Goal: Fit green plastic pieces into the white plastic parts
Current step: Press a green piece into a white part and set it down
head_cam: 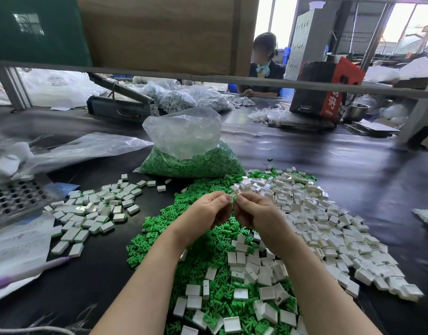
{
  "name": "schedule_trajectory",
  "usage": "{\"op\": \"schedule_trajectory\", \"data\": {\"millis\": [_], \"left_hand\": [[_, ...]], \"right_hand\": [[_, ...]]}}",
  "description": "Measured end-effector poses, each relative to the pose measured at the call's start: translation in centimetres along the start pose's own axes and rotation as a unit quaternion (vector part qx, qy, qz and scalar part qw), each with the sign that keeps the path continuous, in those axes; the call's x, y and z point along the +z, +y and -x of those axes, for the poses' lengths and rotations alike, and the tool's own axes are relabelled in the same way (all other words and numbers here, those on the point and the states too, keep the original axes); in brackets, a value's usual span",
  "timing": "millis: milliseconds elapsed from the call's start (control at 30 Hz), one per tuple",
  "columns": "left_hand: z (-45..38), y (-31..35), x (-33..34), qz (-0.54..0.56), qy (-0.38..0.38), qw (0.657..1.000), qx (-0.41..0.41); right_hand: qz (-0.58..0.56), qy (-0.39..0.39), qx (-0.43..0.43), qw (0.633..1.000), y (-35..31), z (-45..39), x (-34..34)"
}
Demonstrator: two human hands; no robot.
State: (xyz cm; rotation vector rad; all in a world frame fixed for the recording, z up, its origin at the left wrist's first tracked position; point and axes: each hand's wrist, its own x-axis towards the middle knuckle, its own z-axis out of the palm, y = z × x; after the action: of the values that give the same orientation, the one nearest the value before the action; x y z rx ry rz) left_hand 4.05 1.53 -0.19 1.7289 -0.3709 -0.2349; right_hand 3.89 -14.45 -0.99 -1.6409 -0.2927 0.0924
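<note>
Green plastic pieces [203,240] lie in a loose heap on the dark surface [353,165] straight ahead of the person, with white plastic parts [329,226] spread in a wider drift to the right and partly over the near end of the green heap. Both hands meet above the far end of the heap. The left hand [205,211] and the right hand [254,211] each have fingers and thumb curled in a narrow grip, fingertips nearly touching — a small white part with a sliver of green [233,197] shows between them. Which hand holds which piece is too small to tell. Holding the work raised and central likely keeps both supplies within a short reach and lets the thumbs press the green piece home.

To the left lies a separate group of white blocks [92,209], some showing green at an edge, so probably finished ones, set apart from the loose stock. Beyond the heaps stands an open clear bag of green pieces [191,155]. A perforated metal tray [17,197] sits at far left.

Open dark surface remains between the finished group and the green heap, and along the near left, giving room to drop a finished part. The right side is crowded to the surface's near edge; white parts there could slide off.
</note>
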Motion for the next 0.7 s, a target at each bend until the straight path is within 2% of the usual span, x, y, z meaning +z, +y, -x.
{"op": "schedule_trajectory", "data": {"millis": [200, 700], "left_hand": [[0.2, -0.3, 0.0, -0.012, -0.015, 1.0, 0.004], [0.6, -0.8, -0.1, -0.024, -0.043, 0.998, -0.026]], "right_hand": [[0.001, -0.035, 0.037, 0.999, 0.1, 0.4, -0.3], [0.096, -0.07, 0.042, 0.992, 0.7, 0.4, -1.1]]}}
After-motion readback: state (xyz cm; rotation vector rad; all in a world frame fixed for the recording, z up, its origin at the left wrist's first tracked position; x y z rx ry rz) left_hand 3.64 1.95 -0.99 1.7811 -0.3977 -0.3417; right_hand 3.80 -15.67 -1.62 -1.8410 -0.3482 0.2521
